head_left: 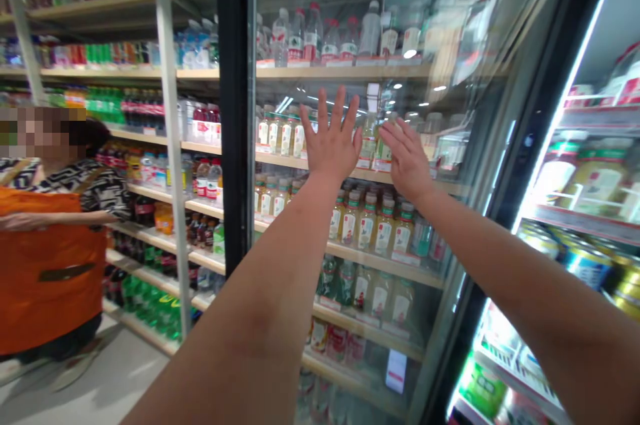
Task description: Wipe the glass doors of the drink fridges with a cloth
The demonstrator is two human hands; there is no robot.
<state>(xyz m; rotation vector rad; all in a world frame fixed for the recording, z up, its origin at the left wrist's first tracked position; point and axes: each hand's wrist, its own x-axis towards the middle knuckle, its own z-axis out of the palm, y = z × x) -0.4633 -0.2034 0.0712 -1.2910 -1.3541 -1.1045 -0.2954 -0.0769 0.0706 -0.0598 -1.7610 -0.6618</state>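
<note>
Both my arms reach forward to a glass cooler door (467, 125). My left hand (331, 139) is raised with its fingers spread wide, palm toward the glass. It looks pressed on the pane, though contact is hard to confirm. To its right, my right hand (407, 159) also faces the door, fingers stretched out and lying closer together, tilted to the left. Neither hand holds anything. Behind the pane, rows of pale yellow drink bottles (367, 223) with white labels stand on the shelves, partly covered by my hands and forearms.
A black door frame (236, 111) runs down the left side of the glass. On the left, a person in an orange vest (50, 265) is low beside open drink shelves (150, 138). Another lit cooler (585, 211) with bottles and cans is at the right. Reflections cross the glass.
</note>
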